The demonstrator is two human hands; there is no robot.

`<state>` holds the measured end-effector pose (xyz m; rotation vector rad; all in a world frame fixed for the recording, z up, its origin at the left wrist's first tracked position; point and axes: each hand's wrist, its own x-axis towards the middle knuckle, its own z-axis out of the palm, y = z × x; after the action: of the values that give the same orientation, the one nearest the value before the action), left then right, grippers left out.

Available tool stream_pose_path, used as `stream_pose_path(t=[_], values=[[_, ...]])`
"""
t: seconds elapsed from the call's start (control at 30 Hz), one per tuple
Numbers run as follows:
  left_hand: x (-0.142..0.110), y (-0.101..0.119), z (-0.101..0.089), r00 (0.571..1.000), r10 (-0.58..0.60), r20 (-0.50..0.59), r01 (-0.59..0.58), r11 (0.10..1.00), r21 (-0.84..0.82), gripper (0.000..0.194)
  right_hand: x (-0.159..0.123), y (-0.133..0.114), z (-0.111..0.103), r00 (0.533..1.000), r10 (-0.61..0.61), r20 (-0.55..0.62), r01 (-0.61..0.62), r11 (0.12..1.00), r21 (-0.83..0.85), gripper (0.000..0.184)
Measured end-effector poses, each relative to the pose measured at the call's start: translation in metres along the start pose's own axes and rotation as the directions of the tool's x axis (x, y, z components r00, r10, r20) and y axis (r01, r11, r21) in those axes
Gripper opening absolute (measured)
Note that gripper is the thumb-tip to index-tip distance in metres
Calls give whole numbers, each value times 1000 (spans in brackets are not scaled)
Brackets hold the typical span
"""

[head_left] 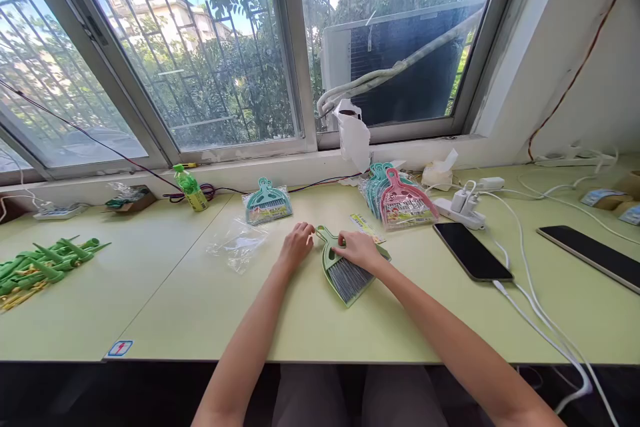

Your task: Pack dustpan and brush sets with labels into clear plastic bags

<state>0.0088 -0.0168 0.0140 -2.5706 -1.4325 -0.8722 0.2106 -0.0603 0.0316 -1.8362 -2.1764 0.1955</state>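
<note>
A green dustpan (385,253) lies on the table in front of me, its handle pointing away to the left. Nested in it is a small hand brush (349,279) with grey bristles. My right hand (361,250) reaches over the brush and dustpan, its fingers closed on them around the base of the handle. Beside the handle's tip, my left hand (297,243) rests on the table with bent, slightly parted fingers and nothing visible in them. A clear plastic bag (240,243) lies crumpled to its left, and a yellow printed card (367,227) sits behind the dustpan.
Bagged teal set (269,203) stands near the sill; bagged pink set (407,203) and several teal ones lie right of it. A phone (473,251), power strip (460,213) and white cables occupy the right. Green bottle (191,188) and green-yellow pieces (47,267) are left.
</note>
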Motion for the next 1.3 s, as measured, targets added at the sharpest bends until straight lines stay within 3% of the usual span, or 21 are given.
stream_pose_path(t=[0.1, 0.23, 0.43, 0.77, 1.1, 1.3], values=[[-1, 5, 4, 990, 136, -28, -126, 964, 235, 28, 2, 2, 3, 1000, -24, -15, 24, 1000, 15, 30], [-1, 12, 10, 980, 198, -14, -180, 917, 355, 33, 4, 4, 8, 993, -114, -19, 115, 992, 56, 30], [-2, 14, 11, 939, 339, 50, -336, 882, 330, 35, 3, 3, 10, 984, -178, -23, 179, 981, 69, 30], [-5, 4, 8, 876, 442, -193, -358, 864, 353, 27, 4, 5, 3, 979, -190, -77, 201, 964, 174, 29], [-5, 4, 4, 838, 520, -164, -432, 817, 381, 30, 10, 13, 5, 974, -212, -76, 225, 940, 258, 31], [-7, 2, 2, 802, 561, -205, -469, 804, 365, 33, 9, 13, 1, 969, -228, -94, 246, 920, 305, 30]])
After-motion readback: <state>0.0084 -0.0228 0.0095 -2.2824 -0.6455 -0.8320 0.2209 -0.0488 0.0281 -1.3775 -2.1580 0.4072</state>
